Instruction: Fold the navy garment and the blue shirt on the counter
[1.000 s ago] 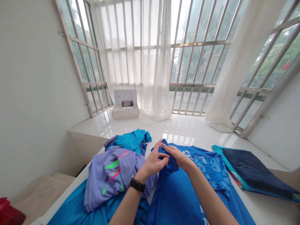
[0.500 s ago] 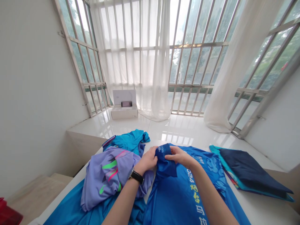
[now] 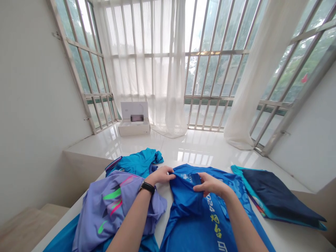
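Note:
A blue T-shirt (image 3: 194, 227) with white and yellow printing lies spread out in front of me. Its left sleeve is folded inward over the body of the shirt. My left hand (image 3: 161, 175), with a black-banded watch on the wrist, pinches the shirt's upper left edge by the shoulder. The cuff of the folded sleeve, which bears white lettering, is between the thumb and fingers of my right hand (image 3: 210, 184). Left of the shirt, partly behind my left forearm, lies a crumpled lavender shirt (image 3: 97, 199) with green and pink marks.
A teal garment (image 3: 139, 161) is bunched behind the lavender shirt. Folded dark navy and teal clothes (image 3: 278, 192) lie at the right. An opened white box (image 3: 133, 129) stands on the glossy sill (image 3: 168, 148) by the curtains (image 3: 168, 87) and barred windows.
The sleeve, earlier bunched up between both hands, is now laid flatter across the shirt. My hands have moved farther apart, and the view has shifted slightly.

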### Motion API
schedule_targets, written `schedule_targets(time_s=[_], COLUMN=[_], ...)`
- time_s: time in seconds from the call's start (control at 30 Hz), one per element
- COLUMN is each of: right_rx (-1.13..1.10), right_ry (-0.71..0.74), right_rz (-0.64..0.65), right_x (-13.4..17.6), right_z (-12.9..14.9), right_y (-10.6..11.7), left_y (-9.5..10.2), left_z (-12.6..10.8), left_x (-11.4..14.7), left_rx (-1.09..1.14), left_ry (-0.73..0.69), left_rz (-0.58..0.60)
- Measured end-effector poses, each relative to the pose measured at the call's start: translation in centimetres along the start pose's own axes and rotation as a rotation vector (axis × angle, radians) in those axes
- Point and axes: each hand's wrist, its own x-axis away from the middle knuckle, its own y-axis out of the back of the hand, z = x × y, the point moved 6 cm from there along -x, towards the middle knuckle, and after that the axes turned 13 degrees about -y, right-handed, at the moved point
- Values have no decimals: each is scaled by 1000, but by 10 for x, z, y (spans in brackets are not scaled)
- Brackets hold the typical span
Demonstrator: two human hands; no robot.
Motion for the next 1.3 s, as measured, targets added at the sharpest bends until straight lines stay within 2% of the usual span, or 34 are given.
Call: schedule_targets(time_s=[0.2,0.37,0.6,0.7,0.83,0.93,1.1,1.3], right_rx=[-13,129,234,274,339,391,468,522], right_ry=[-169,-179,-181,-155,-149,-183,-225,-204], right_rz=[-175,-177,-208,-308,-570,-726,-815,-881], right_x=[-10,-23,-34,-35,-36,-38,-43,-41], right_z=[-25,-26,-24,-24,-26,-30,-34,-28], right_y=[13,4,-4,7,29,38,39,37], left_y=[4,5,-5,-8,-7,-5,-3,-2], left_z=[-4,-13,-17,-18,-17,-16,-11,-4], left_x=[-5,-7,-9,-9,-8,-7,-5,-3], left_rx=[-88,-240,-394,-413,-409,-402,-370,-303], left_ry=[52,121,170,164,160,168,208,275], left_rz=[-126,-207,-206,-181,-160,-159,-172,-163])
